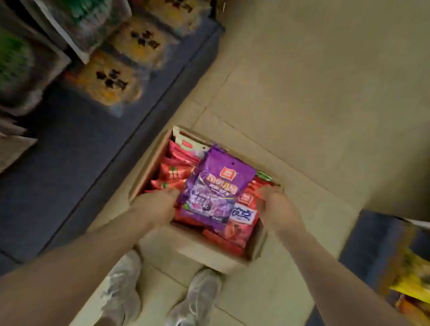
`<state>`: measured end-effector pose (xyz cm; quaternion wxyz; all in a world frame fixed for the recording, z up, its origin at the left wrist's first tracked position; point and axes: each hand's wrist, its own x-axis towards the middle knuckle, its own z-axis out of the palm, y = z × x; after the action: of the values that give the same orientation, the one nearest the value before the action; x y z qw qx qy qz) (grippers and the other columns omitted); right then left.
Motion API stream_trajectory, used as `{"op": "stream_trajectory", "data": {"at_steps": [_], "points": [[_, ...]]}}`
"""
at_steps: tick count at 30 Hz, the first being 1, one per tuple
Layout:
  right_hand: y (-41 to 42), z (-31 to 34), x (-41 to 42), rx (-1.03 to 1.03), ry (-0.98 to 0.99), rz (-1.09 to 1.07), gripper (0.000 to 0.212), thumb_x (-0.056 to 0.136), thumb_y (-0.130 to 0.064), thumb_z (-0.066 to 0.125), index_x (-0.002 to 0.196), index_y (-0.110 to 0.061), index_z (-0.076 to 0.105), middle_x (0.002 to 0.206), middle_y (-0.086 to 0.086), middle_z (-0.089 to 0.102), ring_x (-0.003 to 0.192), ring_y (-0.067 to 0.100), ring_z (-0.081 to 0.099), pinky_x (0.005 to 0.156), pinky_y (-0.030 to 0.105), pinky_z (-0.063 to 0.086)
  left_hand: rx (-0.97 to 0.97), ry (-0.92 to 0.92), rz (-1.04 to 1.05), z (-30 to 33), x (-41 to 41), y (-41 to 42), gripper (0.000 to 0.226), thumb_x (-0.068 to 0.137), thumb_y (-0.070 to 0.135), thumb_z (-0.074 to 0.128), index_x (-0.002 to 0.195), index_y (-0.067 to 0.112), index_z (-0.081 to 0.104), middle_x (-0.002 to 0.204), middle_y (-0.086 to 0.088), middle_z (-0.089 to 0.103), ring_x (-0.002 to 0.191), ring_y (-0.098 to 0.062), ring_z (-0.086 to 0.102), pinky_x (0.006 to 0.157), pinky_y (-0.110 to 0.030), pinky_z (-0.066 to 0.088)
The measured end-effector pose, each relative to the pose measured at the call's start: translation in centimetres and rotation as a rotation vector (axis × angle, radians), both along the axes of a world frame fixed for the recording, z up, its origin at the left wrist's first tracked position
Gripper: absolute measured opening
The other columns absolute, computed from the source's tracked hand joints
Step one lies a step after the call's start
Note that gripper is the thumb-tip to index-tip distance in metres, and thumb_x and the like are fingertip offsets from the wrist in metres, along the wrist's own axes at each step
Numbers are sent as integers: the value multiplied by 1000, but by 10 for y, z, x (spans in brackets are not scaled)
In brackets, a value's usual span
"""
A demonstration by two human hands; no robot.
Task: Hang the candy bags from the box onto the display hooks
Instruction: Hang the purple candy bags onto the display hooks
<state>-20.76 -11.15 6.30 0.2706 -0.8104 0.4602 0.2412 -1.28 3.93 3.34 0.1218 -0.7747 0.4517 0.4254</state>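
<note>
both hands down in the open brown cardboard box [255, 247] on the floor: left hand [157, 207] and right hand [278, 211] flank the glossy purple candy bag [215, 187] atop red ones (grips too blurred to tell). slick stack, could slide away.

Your left hand [157, 204] and right hand [278, 208] reach into the open brown cardboard box [211, 257] on the floor, flanking the purple plastic candy bag [215, 190].
</note>
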Motion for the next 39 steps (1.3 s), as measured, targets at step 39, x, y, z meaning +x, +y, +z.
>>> {"op": "stream_trajectory", "data": {"at_steps": [39], "points": [[-34,201,48,-239,-359,276,14,92,-16,46,98,-9,57,96,17,62,86,36,60,66,39,45,-308,-282,-155,225,69,11,23,93,29,46,110,15,42,114,-3,61,97,-26,62,64,-35,42]]}}
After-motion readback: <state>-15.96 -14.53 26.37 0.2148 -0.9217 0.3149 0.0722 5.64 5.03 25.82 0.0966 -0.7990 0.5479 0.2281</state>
